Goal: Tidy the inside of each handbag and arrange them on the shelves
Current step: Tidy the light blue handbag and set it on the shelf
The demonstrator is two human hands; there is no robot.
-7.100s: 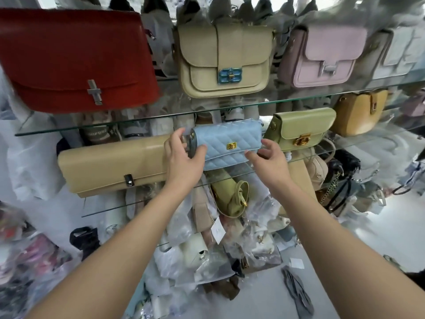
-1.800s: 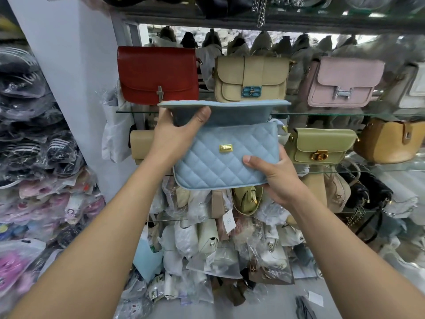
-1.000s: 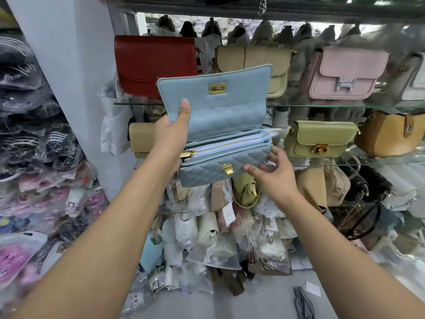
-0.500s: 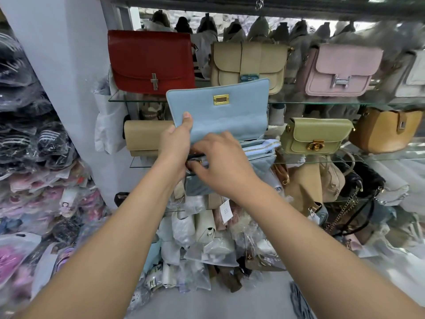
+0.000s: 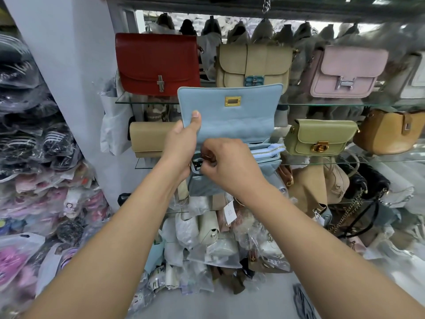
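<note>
Blue bag [image 5: 241, 118] was held up, flap raised; left hand [image 5: 181, 146] gripped the flap's edge, right hand [image 5: 232, 164] pinched at its open top, fingers curled.

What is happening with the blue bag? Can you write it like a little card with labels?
Bag: blue bag, held up in front of the shelves
Flap: lifted open, gold clasp plate showing
Left hand: grips the flap's left edge, thumb on its inside
Right hand: fingers curled at the open top, pinching something small, likely the zip pull
Upper shelf: red bag, beige bag, pink bag
Lower shelf: tan clutch, green bag, brown bag
</note>
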